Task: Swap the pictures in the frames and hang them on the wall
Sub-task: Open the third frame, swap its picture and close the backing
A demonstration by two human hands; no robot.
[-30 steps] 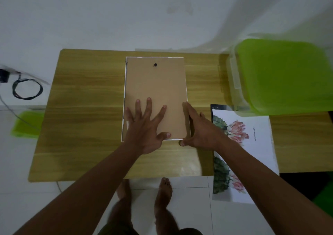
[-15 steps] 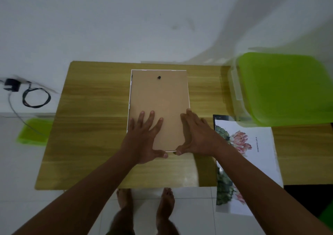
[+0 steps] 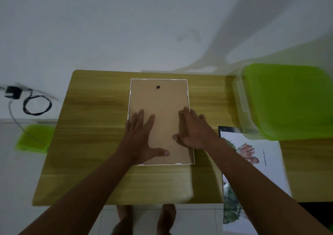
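1. At the middle of the wooden table (image 3: 93,144), a picture frame (image 3: 159,104) lies face down, its long sides running from 12 to 6 o'clock. A brown backing board (image 3: 162,99) faces up inside its thin white rim.
2. A small dark hanger (image 3: 158,87) sits on the board near the 12 o'clock end.
3. The left hand (image 3: 142,141) lies flat on the board's 7 o'clock part. Its fingers are straight and spread, and the thumb stretches toward 3 o'clock just above the frame's near edge.
4. The right hand (image 3: 193,132) rests flat across the frame's 4 o'clock edge, fingers straight and close together, thumb pointing toward 9 o'clock. It grips nothing.
5. A flower print (image 3: 252,155) lies at 4 o'clock from the frame, apart from it, and overhangs the table's near edge.
6. A clear plastic box with a green lid (image 3: 288,99) stands at 2 o'clock, its near corner over the print's far end.
7. On the floor at 9 o'clock lie a coiled black cable (image 3: 37,105), a charger (image 3: 12,92) and a flat green plastic piece (image 3: 34,138).
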